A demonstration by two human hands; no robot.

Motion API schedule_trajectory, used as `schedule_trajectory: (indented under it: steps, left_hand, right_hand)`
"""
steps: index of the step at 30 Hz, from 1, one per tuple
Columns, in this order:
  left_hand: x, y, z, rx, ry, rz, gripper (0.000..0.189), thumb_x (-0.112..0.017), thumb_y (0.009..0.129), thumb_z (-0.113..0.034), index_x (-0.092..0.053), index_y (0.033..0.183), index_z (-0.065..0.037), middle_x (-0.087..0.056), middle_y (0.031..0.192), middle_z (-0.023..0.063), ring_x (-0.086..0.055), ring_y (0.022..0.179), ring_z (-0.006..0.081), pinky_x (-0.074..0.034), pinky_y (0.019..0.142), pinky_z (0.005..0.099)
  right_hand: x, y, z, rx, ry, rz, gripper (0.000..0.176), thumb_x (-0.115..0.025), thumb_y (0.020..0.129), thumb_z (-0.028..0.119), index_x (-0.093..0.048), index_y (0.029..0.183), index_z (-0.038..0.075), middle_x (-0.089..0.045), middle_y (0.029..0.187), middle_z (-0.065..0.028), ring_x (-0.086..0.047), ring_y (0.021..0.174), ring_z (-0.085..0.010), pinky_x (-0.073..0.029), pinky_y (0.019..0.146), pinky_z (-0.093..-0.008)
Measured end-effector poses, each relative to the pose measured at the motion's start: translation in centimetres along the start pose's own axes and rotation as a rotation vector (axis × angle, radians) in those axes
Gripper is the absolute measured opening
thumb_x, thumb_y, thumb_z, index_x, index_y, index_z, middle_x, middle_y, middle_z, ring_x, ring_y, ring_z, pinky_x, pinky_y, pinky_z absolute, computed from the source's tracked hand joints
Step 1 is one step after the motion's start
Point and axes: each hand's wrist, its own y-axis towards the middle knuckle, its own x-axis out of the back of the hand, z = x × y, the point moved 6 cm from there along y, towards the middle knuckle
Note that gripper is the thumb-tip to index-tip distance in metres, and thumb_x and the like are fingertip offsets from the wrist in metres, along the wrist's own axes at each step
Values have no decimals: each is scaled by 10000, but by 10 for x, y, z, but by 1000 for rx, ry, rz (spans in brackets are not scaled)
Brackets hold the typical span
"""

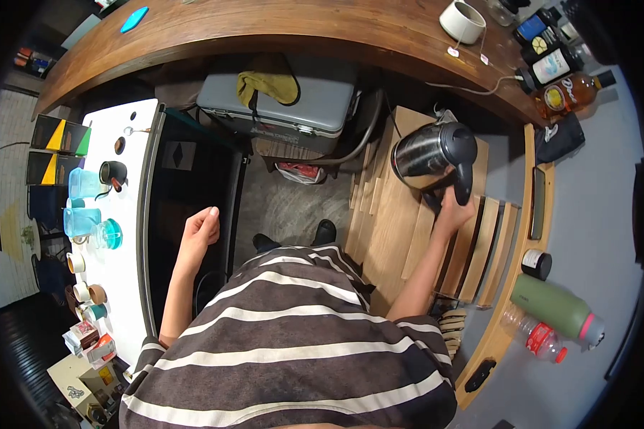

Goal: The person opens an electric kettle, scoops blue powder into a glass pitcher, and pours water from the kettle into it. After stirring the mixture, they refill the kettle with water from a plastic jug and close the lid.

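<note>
One striped shirt (286, 350) is showing below one kettle (423, 151), right hand (455, 209) clasping its handle (464, 183) over wooden desk (385, 239), left hand (202, 230) curling closed, grey floor (283, 204) lying between.

At the right of the frame, the right hand (454, 212) grips the handle of a black and silver kettle (423, 154) above a slatted wooden surface (390, 236). The left hand (202, 230), loosely curled, hangs left of centre beside a white counter (125, 264). A grey cooler (275, 93) with a yellowish cloth (267, 80) on it sits at upper centre.
</note>
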Motion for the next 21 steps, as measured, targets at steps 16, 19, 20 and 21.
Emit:
schedule_trajectory:
  steps: [16, 19, 20, 21]
  left_hand:
    - [157, 6, 47, -32, -234, -258, 430, -505, 1043, -364, -384, 694, -144, -299, 632, -81, -253, 549, 35, -222, 504, 230]
    - [210, 4, 58, -44, -255, -317, 432, -507, 1042, -363, -382, 692, -144, -298, 638, -83, -255, 551, 34, -222, 504, 230]
    - [228, 5, 63, -37, -246, -353, 426, -506, 1043, -360, -393, 696, -140, -305, 641, -84, -260, 554, 32, -223, 505, 229]
    - [247, 6, 67, -27, -237, -392, 422, -506, 1043, -357, -404, 699, -135, -313, 643, -85, -265, 558, 31, -225, 506, 227]
  right_hand:
    - [-187, -113, 243, 157, 303, 734, 171, -549, 805, -30, -632, 955, -30, -588, 740, -31, -491, 557, -73, -342, 497, -219]
    - [-260, -149, 267, 199, 281, 874, 151, -549, 794, -23, -621, 927, -19, -585, 724, -22, -487, 550, -70, -351, 501, -218]
    - [-286, -162, 277, 196, 289, 932, 143, -553, 787, -23, -616, 915, -16, -581, 718, -18, -484, 549, -67, -353, 503, -216]
    - [-312, -178, 288, 163, 298, 952, 138, -563, 773, -24, -609, 903, -12, -579, 710, -11, -482, 549, -61, -352, 502, -214]
